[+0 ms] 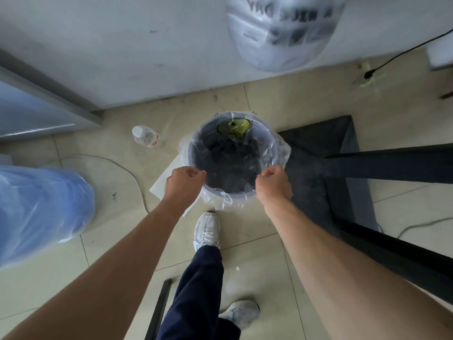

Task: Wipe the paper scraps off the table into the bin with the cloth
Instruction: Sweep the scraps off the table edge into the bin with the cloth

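Both hands, left hand (184,180) and right hand (274,183), pinch the bin (235,158) liner's near rim; a yank could tear the thin plastic or tip it.

Scene is lit evenly by soft, diffuse light; no single source can be made out. Shadows are faint and soft-edged on the pale beige tiled floor (257,278). Mild glare is seen on the clear plastic liner (282,148) of the round grey bin (235,195) and on the blue translucent plastic-wrapped bundle (41,209) at left. Strong wide-angle distortion is noted: straight lines are bowed toward the edges, forearms are stretched. Slight softness is observed throughout; the white printed plastic bag (282,30) at top is blurred.
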Demonstrator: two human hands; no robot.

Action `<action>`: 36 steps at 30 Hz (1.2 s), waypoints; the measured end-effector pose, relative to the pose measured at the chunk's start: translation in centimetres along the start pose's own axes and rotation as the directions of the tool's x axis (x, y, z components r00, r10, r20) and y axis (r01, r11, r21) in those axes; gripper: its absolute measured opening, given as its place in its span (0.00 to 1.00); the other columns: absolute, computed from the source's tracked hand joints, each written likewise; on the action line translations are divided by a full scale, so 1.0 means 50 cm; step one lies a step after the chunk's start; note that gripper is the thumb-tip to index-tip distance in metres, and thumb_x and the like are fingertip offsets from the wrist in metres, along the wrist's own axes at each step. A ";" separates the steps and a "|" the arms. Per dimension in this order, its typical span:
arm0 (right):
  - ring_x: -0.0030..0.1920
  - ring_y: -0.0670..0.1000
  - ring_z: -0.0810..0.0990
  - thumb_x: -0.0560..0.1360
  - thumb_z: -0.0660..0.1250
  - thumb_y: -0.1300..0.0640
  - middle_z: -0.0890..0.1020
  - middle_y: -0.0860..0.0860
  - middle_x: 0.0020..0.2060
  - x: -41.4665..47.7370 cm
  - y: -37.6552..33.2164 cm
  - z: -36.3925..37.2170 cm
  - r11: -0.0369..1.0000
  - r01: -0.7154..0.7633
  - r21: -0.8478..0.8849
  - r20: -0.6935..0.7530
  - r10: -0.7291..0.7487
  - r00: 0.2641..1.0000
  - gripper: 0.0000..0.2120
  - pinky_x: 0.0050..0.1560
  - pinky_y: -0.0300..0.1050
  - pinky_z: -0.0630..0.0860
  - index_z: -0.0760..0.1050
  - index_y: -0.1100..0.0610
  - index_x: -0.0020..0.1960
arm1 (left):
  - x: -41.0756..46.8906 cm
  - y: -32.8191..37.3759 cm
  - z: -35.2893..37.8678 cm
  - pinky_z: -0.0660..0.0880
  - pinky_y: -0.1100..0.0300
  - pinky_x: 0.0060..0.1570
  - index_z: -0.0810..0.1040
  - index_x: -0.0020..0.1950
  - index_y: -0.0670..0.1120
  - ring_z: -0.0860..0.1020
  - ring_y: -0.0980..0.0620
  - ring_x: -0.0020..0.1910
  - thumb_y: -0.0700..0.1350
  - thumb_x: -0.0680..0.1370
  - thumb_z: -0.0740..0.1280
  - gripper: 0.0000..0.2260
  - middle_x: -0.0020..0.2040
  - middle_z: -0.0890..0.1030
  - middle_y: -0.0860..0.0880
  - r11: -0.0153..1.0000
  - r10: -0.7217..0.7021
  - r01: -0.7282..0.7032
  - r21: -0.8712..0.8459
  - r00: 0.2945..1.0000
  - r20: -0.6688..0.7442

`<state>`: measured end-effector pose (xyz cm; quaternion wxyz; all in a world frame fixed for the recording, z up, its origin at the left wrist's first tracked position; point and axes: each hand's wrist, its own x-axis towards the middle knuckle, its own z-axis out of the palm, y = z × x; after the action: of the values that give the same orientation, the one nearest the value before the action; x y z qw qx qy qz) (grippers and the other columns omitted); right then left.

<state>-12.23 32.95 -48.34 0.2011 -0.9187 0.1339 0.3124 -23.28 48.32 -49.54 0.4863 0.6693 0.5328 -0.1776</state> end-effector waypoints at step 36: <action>0.64 0.53 0.72 0.77 0.67 0.53 0.70 0.51 0.66 -0.733 0.447 -0.563 0.905 0.420 -0.072 -0.195 -0.425 0.884 0.20 0.60 0.51 0.76 0.69 0.52 0.68 | -0.879 0.082 -0.026 0.80 0.51 0.37 0.74 0.60 0.35 0.80 0.42 0.33 0.34 0.77 0.57 0.13 0.45 0.80 0.38 0.989 -0.095 0.115 -0.095 0.977 0.191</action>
<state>-34.08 4.86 -11.37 0.2368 -0.9558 -0.0536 0.1661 -36.25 25.85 -13.82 0.5587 0.5938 0.5284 -0.2365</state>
